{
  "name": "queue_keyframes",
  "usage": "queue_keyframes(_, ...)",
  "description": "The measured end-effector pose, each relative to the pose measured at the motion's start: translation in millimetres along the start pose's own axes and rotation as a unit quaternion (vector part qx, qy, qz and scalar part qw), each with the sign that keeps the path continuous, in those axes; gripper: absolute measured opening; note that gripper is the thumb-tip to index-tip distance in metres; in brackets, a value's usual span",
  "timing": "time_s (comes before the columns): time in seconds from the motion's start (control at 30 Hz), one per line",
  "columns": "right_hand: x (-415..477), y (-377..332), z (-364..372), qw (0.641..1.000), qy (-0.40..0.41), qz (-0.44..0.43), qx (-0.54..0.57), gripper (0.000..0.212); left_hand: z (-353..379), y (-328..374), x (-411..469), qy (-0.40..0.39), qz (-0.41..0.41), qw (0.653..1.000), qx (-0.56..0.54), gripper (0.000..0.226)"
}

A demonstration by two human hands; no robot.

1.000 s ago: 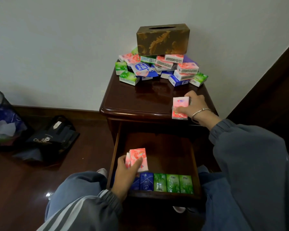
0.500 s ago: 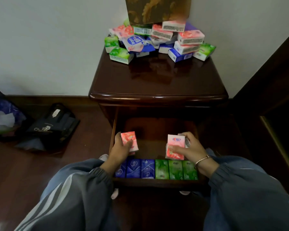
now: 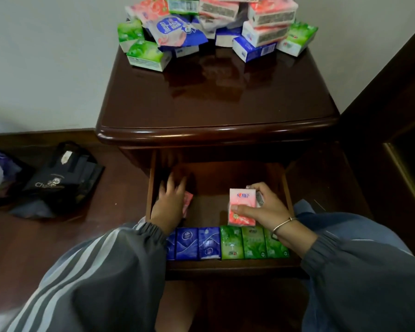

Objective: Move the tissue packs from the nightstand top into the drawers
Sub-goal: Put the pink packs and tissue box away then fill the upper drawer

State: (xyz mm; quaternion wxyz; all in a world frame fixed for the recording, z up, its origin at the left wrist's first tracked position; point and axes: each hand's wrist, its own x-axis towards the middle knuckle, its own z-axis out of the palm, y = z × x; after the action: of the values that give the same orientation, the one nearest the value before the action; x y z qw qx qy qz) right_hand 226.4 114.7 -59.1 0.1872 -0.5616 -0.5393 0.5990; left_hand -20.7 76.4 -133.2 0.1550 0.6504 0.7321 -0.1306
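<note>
Left hand (image 3: 170, 202) has advanced deeper into the open drawer (image 3: 151, 188), toward its left wall. Its pink pack (image 3: 188, 202), previously upright in plain view, now shows only as a strip at the hand's right edge. Left fingers (image 3: 175, 185) reach toward the drawer back and are blurred; whether they grip that pack cannot be told.

Right hand (image 3: 264, 209) remains at the right side of the drawer. Its thumb and fingers (image 3: 259, 188) pinch a second pink pack (image 3: 241, 204), held upright with its lower edge just behind the front row.

Front row: blue packs (image 3: 197, 243) on the left, green packs (image 3: 252, 243) on the right, standing side by side against the drawer's front wall. Bare drawer floor shows between the two hands and back to the shadowed rear.

Nightstand top (image 3: 213, 101): the remaining pile of packs (image 3: 213, 22) sits at the back edge, well apart from the rounded front edge that overhangs the drawer.
</note>
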Motion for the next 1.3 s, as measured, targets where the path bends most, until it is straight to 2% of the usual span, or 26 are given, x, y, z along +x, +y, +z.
queue_keyframes(0.07,1,2,1,1.000,-0.004,-0.001,-0.003,0.054,-2,0,-1,0.060,0.083,0.995,0.016,0.077)
queue_keyframes(0.13,1,5,2,1.000,-0.006,0.001,-0.006,0.054,-5,2,-2,0.039,0.168,0.980,0.097,0.061)
queue_keyframes(0.23,1,7,3,1.000,-0.002,0.007,-0.019,0.054,-13,-5,1,-0.022,0.127,0.979,0.156,0.045)
queue_keyframes(0.33,0,8,3,1.000,0.003,0.011,-0.028,0.054,-17,-10,0,-0.056,0.117,0.974,0.186,0.043)
queue_keyframes(0.43,0,9,3,0.999,0.004,0.014,-0.039,0.053,-13,-8,-6,-0.048,0.144,0.967,0.207,0.045)
queue_keyframes(0.57,0,10,3,0.999,0.009,-0.001,-0.046,0.053,-10,-5,-14,-0.018,0.132,0.970,0.202,0.045)
queue_keyframes(0.73,4,14,13,0.997,0.003,-0.019,-0.074,0.054,-29,-6,-29,0.085,0.088,0.990,0.075,0.046)
queue_keyframes(0.83,12,16,35,0.993,-0.003,-0.048,-0.110,0.055,-47,-19,-45,0.121,-0.016,0.989,-0.088,0.044)
queue_keyframes(0.9,21,16,58,0.987,0.005,-0.082,-0.138,0.057,-48,-27,-59,0.126,-0.112,0.968,-0.188,0.045)
queue_keyframes(1.0,36,20,95,0.975,0.019,-0.105,-0.196,0.060,-37,-33,-74,0.067,-0.235,0.916,-0.317,0.053)
queue_keyframes(1.07,45,25,113,0.966,0.018,-0.092,-0.241,0.059,-29,-31,-75,-0.003,-0.256,0.891,-0.375,0.049)
queue_keyframes(1.2,60,35,124,0.941,0.009,-0.026,-0.338,0.056,-27,-29,-71,-0.030,-0.249,0.899,-0.359,0.035)
queue_keyframes(1.3,67,37,116,0.941,-0.030,-0.010,-0.336,0.040,-30,-29,-66,-0.047,-0.257,0.897,-0.358,0.036)
